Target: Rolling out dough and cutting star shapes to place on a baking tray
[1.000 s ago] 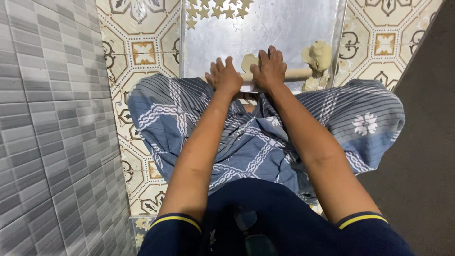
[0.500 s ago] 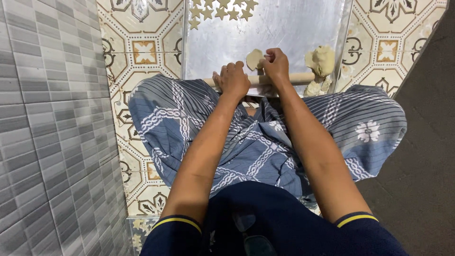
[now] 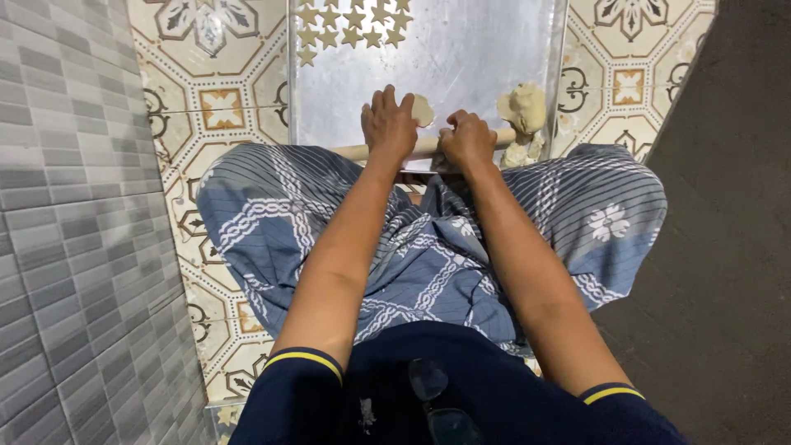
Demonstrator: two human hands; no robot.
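While the dark blue shirt with yellow-edged sleeves fills the bottom of the view, a pair of glasses hangs at its front, partly cut off by the lower edge. Both bare forearms stretch forward over a blue patterned cloth that covers the crossed legs. The left hand lies palm down, fingers spread and straight, pressing on a wooden rolling pin. The right hand sits just beside it with fingers curled over the same pin, knuckles up. The hands are close together but not touching, and both bear on the pin rather than gripping it all round. The pin lies crosswise at the near edge of a metal tray that rests on the patterned tile floor. A small piece of flattened dough shows just beyond the left fingertips; most of it is hidden under the hands. At the pin's right end a lump of dough sits on the tray, with smaller bits below it. Farther off, star-shaped dough cut-outs lie in rows at the tray's far end, cut off by the top edge. A grey tiled wall stands on the left.
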